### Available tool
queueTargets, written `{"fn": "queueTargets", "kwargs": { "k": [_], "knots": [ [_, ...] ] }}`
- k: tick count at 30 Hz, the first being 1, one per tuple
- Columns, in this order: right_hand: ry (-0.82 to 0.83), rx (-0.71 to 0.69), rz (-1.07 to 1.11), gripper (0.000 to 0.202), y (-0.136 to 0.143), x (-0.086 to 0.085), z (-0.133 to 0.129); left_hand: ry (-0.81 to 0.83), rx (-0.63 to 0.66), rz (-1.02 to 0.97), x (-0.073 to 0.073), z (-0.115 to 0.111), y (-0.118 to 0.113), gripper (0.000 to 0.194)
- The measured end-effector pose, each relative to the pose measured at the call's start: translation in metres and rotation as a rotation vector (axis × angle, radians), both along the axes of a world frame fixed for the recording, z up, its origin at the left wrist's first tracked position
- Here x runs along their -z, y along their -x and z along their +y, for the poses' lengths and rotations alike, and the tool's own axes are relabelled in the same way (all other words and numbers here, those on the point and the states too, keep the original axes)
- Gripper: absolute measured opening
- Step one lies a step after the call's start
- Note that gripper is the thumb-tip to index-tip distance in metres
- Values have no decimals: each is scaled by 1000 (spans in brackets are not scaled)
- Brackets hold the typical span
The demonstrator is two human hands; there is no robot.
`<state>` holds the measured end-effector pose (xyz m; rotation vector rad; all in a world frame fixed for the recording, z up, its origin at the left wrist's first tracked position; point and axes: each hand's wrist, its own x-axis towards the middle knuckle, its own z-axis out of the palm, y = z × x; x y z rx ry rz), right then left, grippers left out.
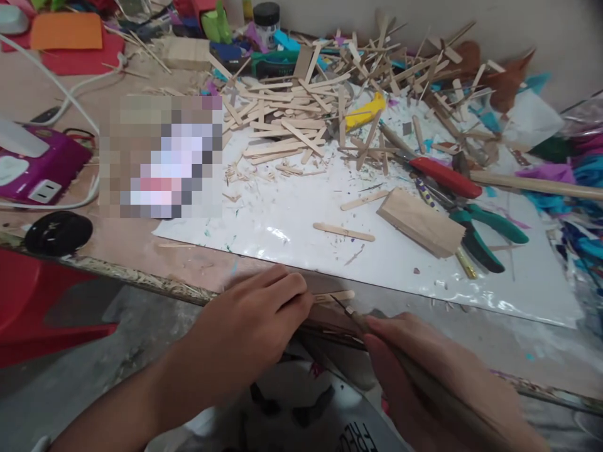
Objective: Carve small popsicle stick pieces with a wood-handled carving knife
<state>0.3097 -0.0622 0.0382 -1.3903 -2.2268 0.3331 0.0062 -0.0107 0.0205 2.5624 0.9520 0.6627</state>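
At the near edge of the table, my left hand (264, 317) is closed on a wooden craft stick (346, 295), whose rounded end sticks out to the right. Dark marks run along the stick's visible part. My right hand (419, 361) grips a slim pointed carving tool (351, 309), its thin dark tip touching or just over the stick. Most of the tool's handle is hidden by the fingers. Beyond my hands, another craft stick (343, 231) with a small mark lies on the white sheet (282, 223), left of a wooden block (421, 223).
Pliers with green handles (487, 248) and a red-handled tool (445, 177) lie to the right. A heap of craft sticks (287, 125) covers the back. On the left are a blurred-out phone (172, 163), a black mouse (59, 232) and a purple power outlet box (51, 166) with white cables.
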Motion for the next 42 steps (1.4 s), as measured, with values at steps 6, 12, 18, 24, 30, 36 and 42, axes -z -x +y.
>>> {"fn": "queueTargets", "kwargs": {
  "k": [6,12,18,24,30,36,42],
  "knots": [
    [84,-96,52,35,-5,2,-5,-69,60,14,7,4,1,32],
    [30,-108,1,43,6,-7,-9,-50,67,-35,17,3,-3,31],
    [-78,-124,-134,32,14,-17,-7,-79,42,-74,12,4,-7,24],
    [-57,-120,-101,30,14,-18,-11,-82,28,-57,11,6,-6,27],
    [-43,-100,-116,29,13,-17,-9,-94,21,-84,20,4,-6,30],
    [-50,-93,-117,36,12,-15,-7,-76,21,-64,20,3,-6,30],
    [-58,-112,-73,38,13,-13,-4,-98,-9,-113,29,0,-8,31]
  ]
}}
